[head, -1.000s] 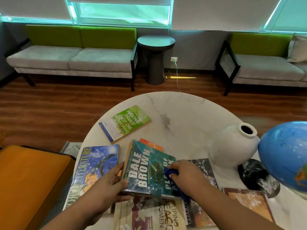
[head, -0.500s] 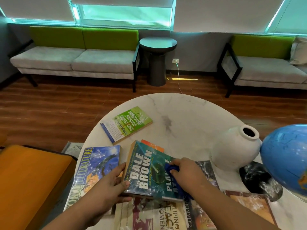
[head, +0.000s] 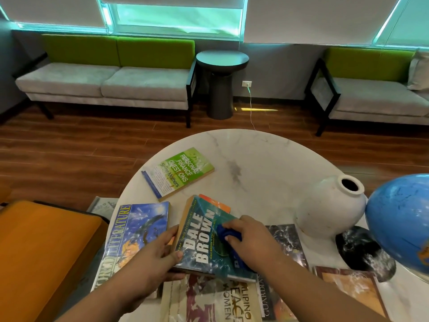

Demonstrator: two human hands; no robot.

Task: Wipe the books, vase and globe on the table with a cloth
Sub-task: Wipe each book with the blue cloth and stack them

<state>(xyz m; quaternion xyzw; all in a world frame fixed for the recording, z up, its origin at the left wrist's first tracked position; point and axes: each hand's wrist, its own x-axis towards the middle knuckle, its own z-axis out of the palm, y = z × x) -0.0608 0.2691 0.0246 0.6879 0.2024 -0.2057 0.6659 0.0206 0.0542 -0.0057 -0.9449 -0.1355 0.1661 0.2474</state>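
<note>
A teal Dale Brown book (head: 199,242) lies on top of other books near the front of the round marble table (head: 255,159). My left hand (head: 153,259) grips its left edge, thumb on the cover. My right hand (head: 253,240) holds a bunched blue cloth (head: 226,234) and presses it on the cover's middle. A white vase (head: 329,210) stands to the right, touching or nearly touching the blue globe (head: 401,217) at the right edge. A green finance book (head: 178,173) lies farther back; a blue literature book (head: 134,231) lies to the left.
More books (head: 209,300) lie at the table's front under my arms. The globe's dark marbled base (head: 364,252) sits front right. An orange seat (head: 39,252) is at the left. Sofas (head: 104,82) and a dark side table (head: 221,82) stand beyond on the wooden floor.
My right hand has slid the blue cloth leftward and farther up across the Dale Brown cover. My left hand keeps hold of the book's left edge.
</note>
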